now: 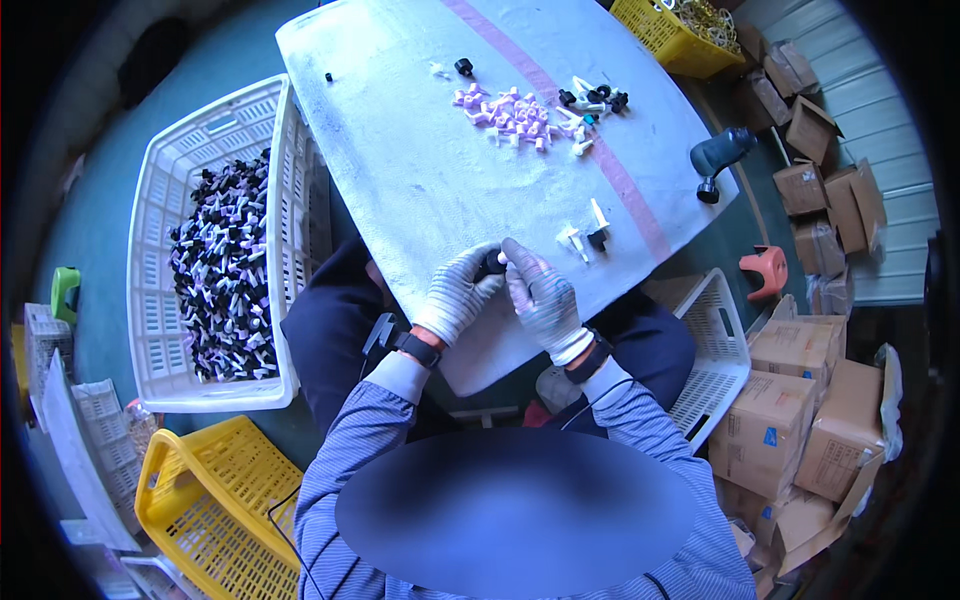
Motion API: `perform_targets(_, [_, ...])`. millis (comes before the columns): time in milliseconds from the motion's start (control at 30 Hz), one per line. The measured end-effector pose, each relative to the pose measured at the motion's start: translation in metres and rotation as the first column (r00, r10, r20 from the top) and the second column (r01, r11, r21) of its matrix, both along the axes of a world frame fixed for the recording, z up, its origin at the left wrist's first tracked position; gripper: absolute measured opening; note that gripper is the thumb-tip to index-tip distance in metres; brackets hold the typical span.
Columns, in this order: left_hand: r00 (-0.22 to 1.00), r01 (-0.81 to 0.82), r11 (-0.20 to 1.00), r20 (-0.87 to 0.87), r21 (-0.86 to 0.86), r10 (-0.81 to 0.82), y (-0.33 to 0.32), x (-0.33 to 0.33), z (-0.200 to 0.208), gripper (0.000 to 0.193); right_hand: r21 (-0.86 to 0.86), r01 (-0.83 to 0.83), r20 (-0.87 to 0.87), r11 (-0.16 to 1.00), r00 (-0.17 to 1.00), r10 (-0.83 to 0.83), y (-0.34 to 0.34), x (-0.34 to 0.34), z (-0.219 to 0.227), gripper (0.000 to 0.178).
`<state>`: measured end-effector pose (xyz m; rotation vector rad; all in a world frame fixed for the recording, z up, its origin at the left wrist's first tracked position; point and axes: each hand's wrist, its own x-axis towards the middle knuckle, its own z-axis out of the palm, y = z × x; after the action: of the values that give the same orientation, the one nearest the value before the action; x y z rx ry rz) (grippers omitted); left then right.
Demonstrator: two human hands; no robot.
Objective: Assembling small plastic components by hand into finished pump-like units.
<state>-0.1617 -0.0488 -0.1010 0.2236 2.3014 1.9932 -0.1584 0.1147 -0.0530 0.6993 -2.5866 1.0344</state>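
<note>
Both my hands wear pale striped work gloves and meet over the table's near edge. My left hand is closed round a black, round cap-like part. A small pale pink plastic piece shows against that part, at the fingertips of my right hand, which is pinched closed there. Glove fingers partly cover both pieces. Just right of my hands lie white pointed plastic pieces and a black cap. Farther off on the white table is a loose pile of small pink plastic pieces.
On my left stands a white crate full of black, white and pink parts. A dark bottle-like object rests at the table's right edge. A yellow basket, a white basket and cardboard boxes surround my seat.
</note>
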Motion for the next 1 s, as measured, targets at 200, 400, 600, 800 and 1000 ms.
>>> perform_targets(200, [0.999, 0.017, 1.000, -0.036, -0.013, -0.018, 0.002, 0.000, -0.001, 0.040, -0.219, 0.072, 0.341, 0.973, 0.940, 0.008, -0.004, -0.029, 0.025, 0.036])
perform_targets(400, [0.995, 0.080, 0.973, -0.039, -0.219, -0.090, -0.007, 0.001, 0.000, 0.033, 0.291, -0.213, 0.553, 0.933, 0.833, 0.017, -0.052, -0.075, 0.035, 0.050])
perform_targets(600, [0.989, 0.140, 0.987, 0.059, -0.082, -0.136, -0.009, 0.001, -0.008, 0.034, 0.495, -0.320, 0.659, 0.808, 0.744, -0.110, -0.071, -0.080, 0.036, 0.057])
perform_targets(800, [0.998, 0.028, 0.961, 0.052, 0.276, -0.044, -0.003, 0.004, -0.006, 0.039, 0.663, -0.340, 0.583, 0.667, 0.793, -0.177, -0.080, -0.080, 0.040, 0.053])
perform_targets(1000, [0.804, -0.172, 0.653, 0.488, 0.738, -0.339, -0.001, 0.004, -0.022, 0.047, 0.629, -0.313, 0.564, 0.712, 0.813, -0.141, -0.082, -0.074, 0.035, 0.053])
